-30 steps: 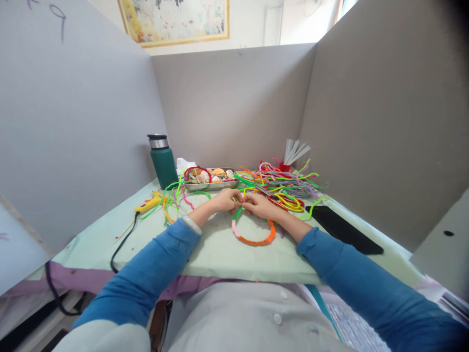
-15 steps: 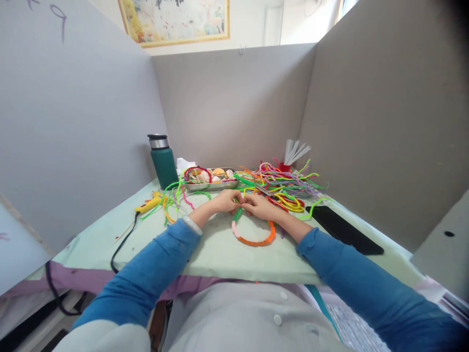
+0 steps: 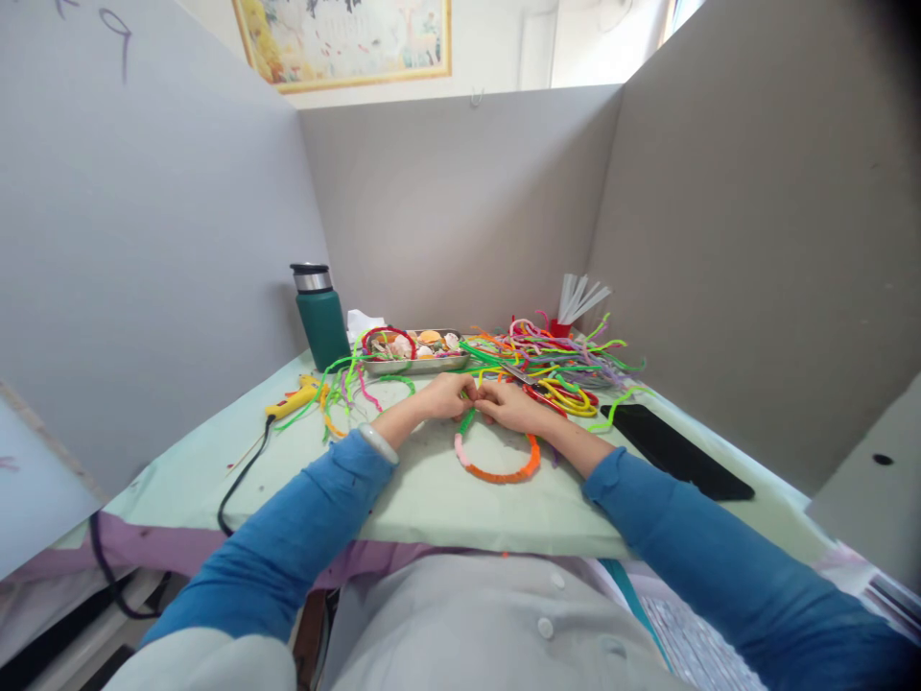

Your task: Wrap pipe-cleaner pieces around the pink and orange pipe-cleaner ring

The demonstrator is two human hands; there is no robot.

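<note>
While I watch through the head camera, I see one multicoloured chenille-stem ring (image 3: pixel 504 477) at centre frame, its lower curve on the table (image 3: pixel 432 511). The left hand (image 3: pixel 447 395) has its fingers clamped on the ring's green stretch, probably to steady it; the right hand's (image 3: pixel 509 405) fingers bunch right beside them, but I cannot tell whether they grip anything. That pairing seems suited to fine work at one spot.

I count one glue gun (image 3: pixel 294 397) and one insulated bottle (image 3: pixel 320 328) left of centre, one metal tray (image 3: pixel 417 366) behind the hands, and one black slab (image 3: pixel 676 451) at right. One red cup (image 3: pixel 559 329) keeps several translucent sticks (image 3: pixel 578 301) upright; the loose chenille stems (image 3: pixel 547 344) tangle beyond counting, seemingly within easy reach.
</note>
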